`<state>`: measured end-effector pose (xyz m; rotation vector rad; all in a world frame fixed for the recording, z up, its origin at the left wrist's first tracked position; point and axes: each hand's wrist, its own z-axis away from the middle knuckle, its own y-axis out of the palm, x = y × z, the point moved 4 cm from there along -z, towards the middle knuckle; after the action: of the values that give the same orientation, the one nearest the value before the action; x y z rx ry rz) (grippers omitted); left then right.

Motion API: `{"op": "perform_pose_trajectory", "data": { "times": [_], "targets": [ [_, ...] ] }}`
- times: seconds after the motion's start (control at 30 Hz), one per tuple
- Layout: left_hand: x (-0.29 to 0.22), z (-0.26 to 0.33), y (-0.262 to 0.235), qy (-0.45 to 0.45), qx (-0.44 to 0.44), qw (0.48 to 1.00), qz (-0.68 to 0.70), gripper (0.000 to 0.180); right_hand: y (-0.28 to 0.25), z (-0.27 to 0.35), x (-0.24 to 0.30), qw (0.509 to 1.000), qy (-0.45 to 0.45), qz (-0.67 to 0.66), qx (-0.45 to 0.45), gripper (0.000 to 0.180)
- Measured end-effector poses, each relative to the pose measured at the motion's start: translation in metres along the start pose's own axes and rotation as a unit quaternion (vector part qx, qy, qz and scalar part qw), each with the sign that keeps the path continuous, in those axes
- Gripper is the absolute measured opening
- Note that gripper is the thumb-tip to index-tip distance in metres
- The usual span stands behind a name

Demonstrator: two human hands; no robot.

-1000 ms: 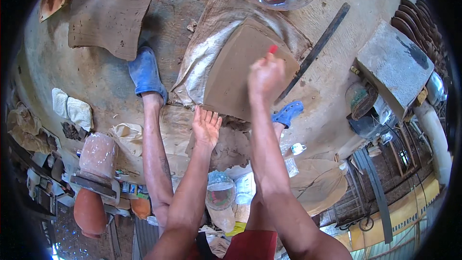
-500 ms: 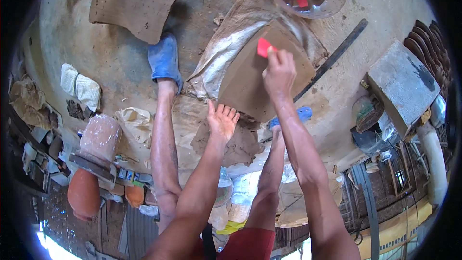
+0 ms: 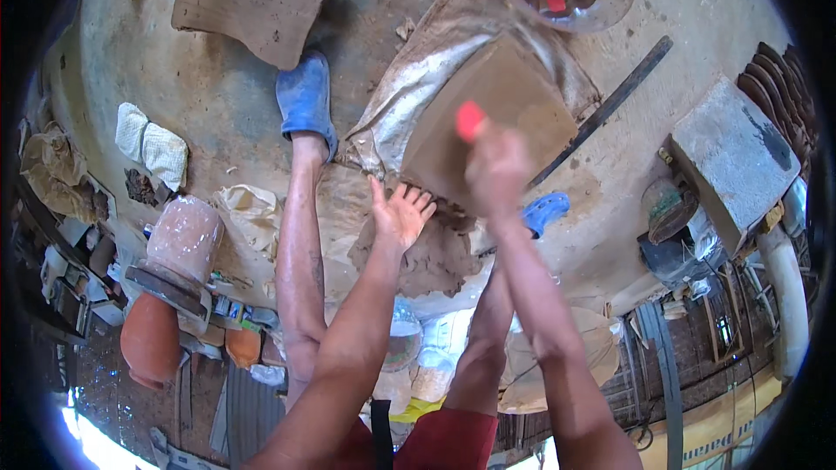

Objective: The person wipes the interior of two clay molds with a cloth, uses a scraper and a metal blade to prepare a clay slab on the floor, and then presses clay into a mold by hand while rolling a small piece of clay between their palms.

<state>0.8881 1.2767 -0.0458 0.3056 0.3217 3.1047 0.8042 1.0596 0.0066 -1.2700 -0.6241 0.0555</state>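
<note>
Here, one clay slab [image 3: 496, 117] under both hands, right hand [image 3: 498, 161] clenched on one red scraper [image 3: 469, 119], left hand [image 3: 399, 213] released, fingers [image 3: 420, 200] spread at slab's near edge, two blue shoes [image 3: 305, 100] beside.

The clay slab [image 3: 509, 113] is dull brown, the scraper [image 3: 469, 119] in the right hand [image 3: 498, 165] bright red. Both shoes [image 3: 305, 100] are blue, the sack [image 3: 409, 104] greyish white, the shorts [image 3: 453, 444] red.
</note>
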Motion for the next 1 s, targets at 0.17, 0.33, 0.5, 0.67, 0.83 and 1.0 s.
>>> {"op": "perform_pose_trajectory", "data": {
  "times": [0.17, 0.33, 0.5, 0.67, 0.83, 1.0],
  "targets": [
    [0.044, -0.021, 0.014, -0.032, -0.002, 0.999, -0.023, 0.133, -0.01, -0.04, -0.067, 0.996, -0.022, 0.069, -0.042, 0.039],
    [0.046, -0.03, 0.016, -0.016, -0.001, 1.0, 0.005, 0.125, 0.031, 0.109, -0.005, 0.988, -0.079, -0.011, 0.129, 0.031],
    [0.045, -0.014, 0.011, -0.003, 0.039, 0.999, -0.017, 0.121, 0.013, 0.101, -0.015, 0.984, -0.074, -0.044, 0.157, 0.026],
    [0.108, -0.011, -0.001, -0.047, -0.022, 0.998, -0.035, 0.141, -0.038, -0.014, -0.125, 0.996, 0.033, 0.077, -0.035, 0.039],
    [0.118, -0.014, 0.01, -0.026, 0.012, 0.999, -0.038, 0.133, -0.004, 0.068, -0.075, 0.997, -0.043, -0.005, 0.069, 0.036],
    [0.115, -0.016, 0.023, -0.03, 0.055, 0.996, -0.07, 0.127, 0.017, 0.164, -0.047, 0.983, -0.091, -0.036, 0.156, 0.033]
  ]
}}
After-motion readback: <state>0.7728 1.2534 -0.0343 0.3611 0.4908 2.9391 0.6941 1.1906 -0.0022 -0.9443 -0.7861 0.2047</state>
